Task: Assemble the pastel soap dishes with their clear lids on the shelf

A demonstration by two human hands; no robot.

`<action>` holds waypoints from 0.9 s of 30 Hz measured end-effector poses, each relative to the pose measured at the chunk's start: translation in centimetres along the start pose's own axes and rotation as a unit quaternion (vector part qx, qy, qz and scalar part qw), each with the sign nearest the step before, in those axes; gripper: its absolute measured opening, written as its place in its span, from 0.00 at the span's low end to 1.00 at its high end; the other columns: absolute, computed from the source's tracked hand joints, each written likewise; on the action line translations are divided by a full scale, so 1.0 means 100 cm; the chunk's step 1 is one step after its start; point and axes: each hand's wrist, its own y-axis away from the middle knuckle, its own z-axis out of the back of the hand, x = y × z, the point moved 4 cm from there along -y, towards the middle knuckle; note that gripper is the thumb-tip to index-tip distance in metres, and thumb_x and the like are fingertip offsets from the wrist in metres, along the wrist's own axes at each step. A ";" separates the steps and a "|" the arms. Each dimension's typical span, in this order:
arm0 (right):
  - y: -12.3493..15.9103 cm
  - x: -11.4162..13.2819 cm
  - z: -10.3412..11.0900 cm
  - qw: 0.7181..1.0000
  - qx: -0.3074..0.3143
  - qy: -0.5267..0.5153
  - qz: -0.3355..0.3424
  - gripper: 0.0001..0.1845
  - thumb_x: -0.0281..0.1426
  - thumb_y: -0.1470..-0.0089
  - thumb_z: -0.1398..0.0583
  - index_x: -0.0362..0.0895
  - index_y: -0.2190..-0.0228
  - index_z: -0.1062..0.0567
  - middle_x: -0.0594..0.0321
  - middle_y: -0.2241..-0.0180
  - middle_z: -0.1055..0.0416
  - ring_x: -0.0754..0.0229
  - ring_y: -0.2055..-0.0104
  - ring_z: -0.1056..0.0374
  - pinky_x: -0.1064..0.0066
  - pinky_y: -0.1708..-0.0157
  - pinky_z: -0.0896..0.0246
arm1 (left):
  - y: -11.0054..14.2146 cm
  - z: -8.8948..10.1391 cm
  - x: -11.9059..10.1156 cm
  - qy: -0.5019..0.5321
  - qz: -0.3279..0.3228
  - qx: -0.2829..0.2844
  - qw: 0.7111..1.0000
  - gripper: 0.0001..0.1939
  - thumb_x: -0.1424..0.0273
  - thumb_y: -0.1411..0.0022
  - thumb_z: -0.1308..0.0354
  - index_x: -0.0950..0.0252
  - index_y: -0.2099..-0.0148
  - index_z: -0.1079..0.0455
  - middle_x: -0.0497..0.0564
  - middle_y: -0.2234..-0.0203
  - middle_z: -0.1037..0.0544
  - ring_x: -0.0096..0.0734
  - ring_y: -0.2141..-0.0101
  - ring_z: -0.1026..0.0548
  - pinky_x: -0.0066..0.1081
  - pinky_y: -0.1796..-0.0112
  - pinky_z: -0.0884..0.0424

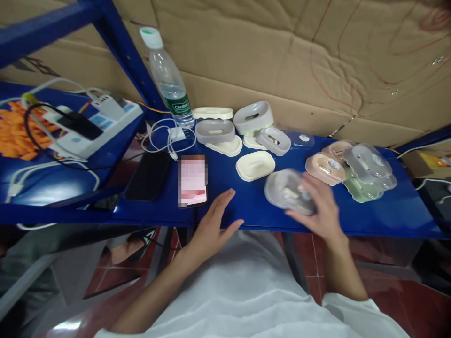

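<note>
My right hand (322, 206) grips the right side of a grey soap box (283, 188) with a clear lid, slightly blurred, over the blue table. My left hand (214, 223) is at the table's front edge, fingers apart and holding nothing, close to a lit phone (192, 180). Between and beyond the hands lies a cream oval tray (255, 165). Behind it are open grey soap boxes (253, 116) and cream parts (213, 113). To the right of my right hand sit lidded soap boxes in peach (326, 169), grey (368, 162) and green (362, 188).
A water bottle (171, 84) stands at the back left beside a coiled white cable (155, 136). A dark phone (148, 176) lies left of the lit one. Farther left are a power strip (95, 129) and orange pieces (21, 131). Cardboard (246, 51) backs the table.
</note>
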 end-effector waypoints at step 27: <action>-0.030 -0.091 0.024 0.948 -0.056 0.263 -0.168 0.41 0.53 0.31 0.42 0.43 0.28 0.38 0.37 0.29 0.37 0.32 0.27 0.42 0.34 0.31 0.51 | -0.002 -0.005 -0.007 -0.092 -0.069 -0.033 0.993 0.13 0.69 0.24 0.41 0.61 0.41 0.25 0.58 0.36 0.24 0.42 0.37 0.23 0.44 0.37 0.22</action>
